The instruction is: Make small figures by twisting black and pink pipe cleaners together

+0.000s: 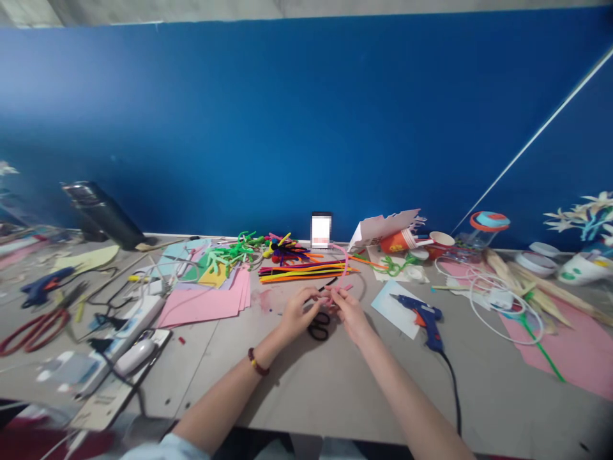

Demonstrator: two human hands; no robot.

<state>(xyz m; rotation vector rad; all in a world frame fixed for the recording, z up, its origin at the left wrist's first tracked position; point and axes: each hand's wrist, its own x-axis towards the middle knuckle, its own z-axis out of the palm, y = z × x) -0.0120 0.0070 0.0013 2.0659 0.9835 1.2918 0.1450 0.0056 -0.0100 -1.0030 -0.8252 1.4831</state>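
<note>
Across your grey tabletop (215,377) lie slim multicoloured fuzzy stems (301,274), rectangular pink paper sheets (201,305), black-looped scissors (319,326), red-handled metal scissors (59,314)!

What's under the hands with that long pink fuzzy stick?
Black looped scissor handles on the grey tabletop peek out between the left hand and right hand. Whatever the hands cover can't be seen.

Scene being viewed from person's head alone, above near edge of table (311,393), camera being aimed forward and down. Left hand (301,311) and right hand (349,311) being framed close, just below centre; wide stretch of table being taken in, blue partition (287,128) being faced beyond.
</note>
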